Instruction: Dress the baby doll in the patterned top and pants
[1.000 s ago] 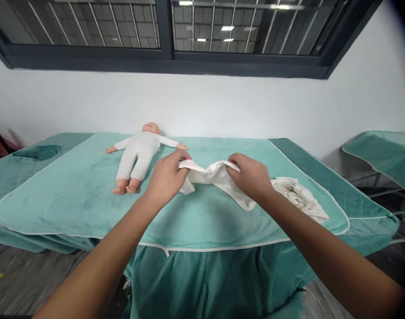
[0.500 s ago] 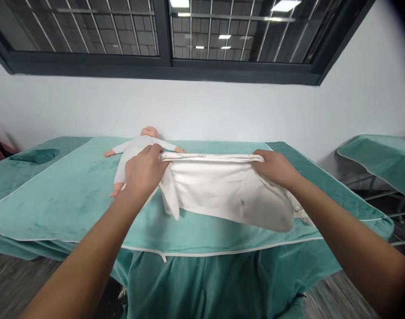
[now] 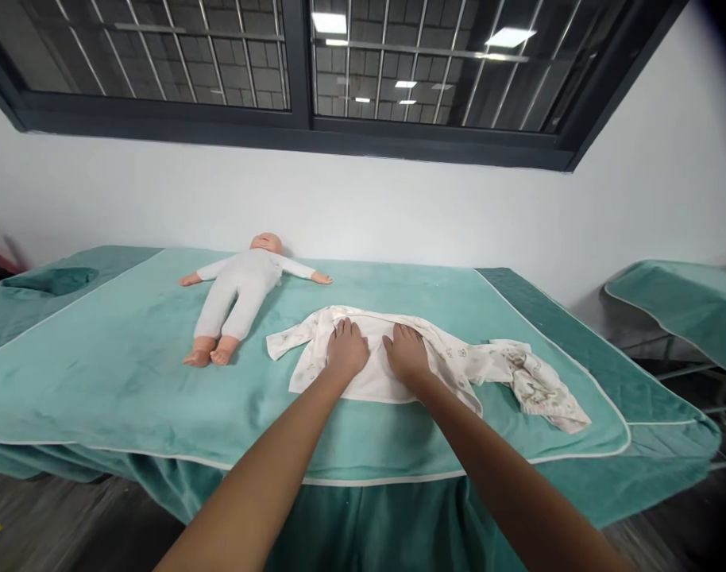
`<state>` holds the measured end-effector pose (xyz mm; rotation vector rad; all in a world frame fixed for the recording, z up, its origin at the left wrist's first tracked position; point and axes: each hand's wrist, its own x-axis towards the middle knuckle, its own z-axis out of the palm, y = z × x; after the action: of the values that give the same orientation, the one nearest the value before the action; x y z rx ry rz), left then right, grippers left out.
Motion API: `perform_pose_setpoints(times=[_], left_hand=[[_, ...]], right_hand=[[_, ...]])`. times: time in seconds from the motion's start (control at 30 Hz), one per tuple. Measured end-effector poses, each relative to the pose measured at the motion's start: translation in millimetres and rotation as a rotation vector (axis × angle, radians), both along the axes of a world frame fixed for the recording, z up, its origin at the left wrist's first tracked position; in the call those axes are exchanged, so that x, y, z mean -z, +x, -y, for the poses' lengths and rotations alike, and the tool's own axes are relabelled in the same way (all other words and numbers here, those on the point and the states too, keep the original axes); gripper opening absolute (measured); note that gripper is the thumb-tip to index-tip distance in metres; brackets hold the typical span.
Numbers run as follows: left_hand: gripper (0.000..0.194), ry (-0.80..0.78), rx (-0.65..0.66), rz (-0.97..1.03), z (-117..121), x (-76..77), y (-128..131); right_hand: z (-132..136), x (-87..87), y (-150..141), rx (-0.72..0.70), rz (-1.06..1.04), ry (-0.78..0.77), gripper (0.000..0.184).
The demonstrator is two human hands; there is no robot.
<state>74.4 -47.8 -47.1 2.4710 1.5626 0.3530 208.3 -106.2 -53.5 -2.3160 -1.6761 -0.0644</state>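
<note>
A small white baby jacket [image 3: 378,380] with a printed pattern lies spread open on the green bed cover [image 3: 130,373], its plain inner side facing up. My left hand [image 3: 347,348] rests flat on the jacket's left part, fingers stretched out. On its right part lies my right hand [image 3: 407,354], also flat with fingers extended. A crumpled patterned garment [image 3: 545,389] lies beside the jacket's right sleeve. Further left, a baby doll [image 3: 237,290] in a white suit lies on its back with its arms spread.
The bed stands against a white wall [image 3: 399,206] under a dark-framed window [image 3: 307,131] with bars. At the right is another green-covered bed [image 3: 685,306] on a metal frame. A face hole [image 3: 50,280] shows at the bed's left end.
The jacket, held up and stretched between both hands before, is now laid down on the bed. Both hands have let go of its edge, moved closer together and flattened on it.
</note>
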Motion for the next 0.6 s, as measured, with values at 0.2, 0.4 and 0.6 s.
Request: perform_pose_setpoints(times=[0.2,0.4,0.6], left_hand=[[0.066,-0.065,-0.206,0.071,-50.9,-15.0,6.7],[0.065,-0.057,-0.338,0.14,-77.0,-6.2,22.9],[0.067,-0.007,-0.337,0.176,-103.2,4.1,30.4]], right_hand=[[-45.0,-15.0,12.7,0.039,0.025,0.089,0.059],[-89.3,-2.5,16.8,0.093,0.011,0.085,0.063],[-104.4,8.8,26.0,0.07,0.067,0.126,0.056]])
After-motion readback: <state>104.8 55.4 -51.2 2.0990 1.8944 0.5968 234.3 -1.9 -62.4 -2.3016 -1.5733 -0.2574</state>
